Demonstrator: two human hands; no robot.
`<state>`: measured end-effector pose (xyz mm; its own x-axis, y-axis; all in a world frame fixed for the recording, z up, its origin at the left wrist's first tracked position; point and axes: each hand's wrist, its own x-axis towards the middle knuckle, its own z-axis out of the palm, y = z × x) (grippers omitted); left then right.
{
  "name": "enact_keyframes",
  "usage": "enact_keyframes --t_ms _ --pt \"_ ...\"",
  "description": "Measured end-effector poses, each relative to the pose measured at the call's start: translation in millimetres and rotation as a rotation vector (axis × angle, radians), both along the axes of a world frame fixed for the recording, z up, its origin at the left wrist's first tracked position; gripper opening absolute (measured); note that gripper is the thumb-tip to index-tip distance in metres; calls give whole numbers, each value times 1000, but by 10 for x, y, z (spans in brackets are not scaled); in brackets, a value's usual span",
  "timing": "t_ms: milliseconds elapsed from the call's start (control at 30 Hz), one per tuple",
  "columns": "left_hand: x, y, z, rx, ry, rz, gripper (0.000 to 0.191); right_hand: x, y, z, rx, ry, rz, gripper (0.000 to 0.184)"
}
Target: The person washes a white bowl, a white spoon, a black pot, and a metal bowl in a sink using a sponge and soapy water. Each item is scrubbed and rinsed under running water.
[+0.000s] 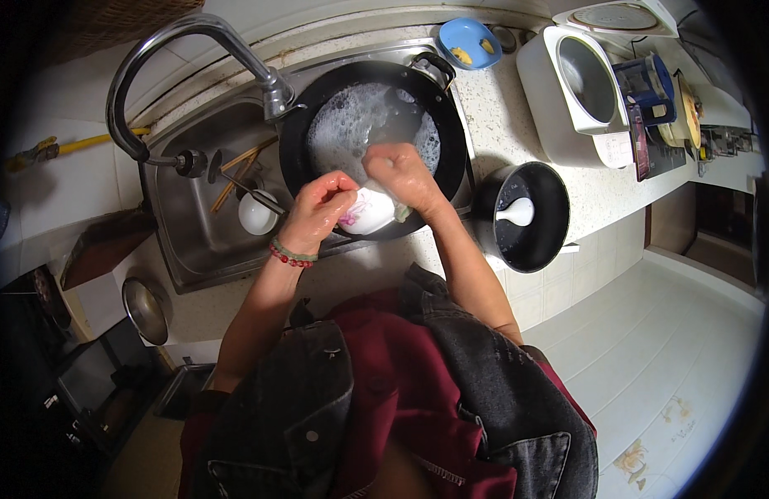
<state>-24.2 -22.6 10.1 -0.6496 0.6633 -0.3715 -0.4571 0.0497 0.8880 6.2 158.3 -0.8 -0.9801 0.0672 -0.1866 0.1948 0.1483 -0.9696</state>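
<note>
A white bowl with a pink flower pattern [367,212] is held tilted over the near edge of a large black wok [291,156]. My left hand [322,209] pinches the bowl's left rim. My right hand [400,174] is closed at the bowl's upper right, with a bit of pale greenish cloth or sponge [403,214] showing beneath it. Sudsy water [347,125] lies in the wok, which rests over the right part of the steel sink. Both hands look wet.
A chrome faucet [191,31] arches over the left basin [191,249], which holds a small white bowl [257,213] and wooden chopsticks [234,178]. Rightward are a black pot [562,218] with a white spoon [518,212], a blue dish [450,34] and an open rice cooker [540,100].
</note>
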Motion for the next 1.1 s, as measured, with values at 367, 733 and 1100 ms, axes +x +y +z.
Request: enact_keyframes --t_ms 367,733,1100 --pt "-25 -66 89 82 -70 53 12 -9 143 -36 -283 -19 -37 21" --pt "-48 -7 116 90 -19 94 8 -57 67 -78 -297 -68 -86 21" --pt "-28 22 108 70 62 139 9 -97 56 -74 -257 -51 -112 21"
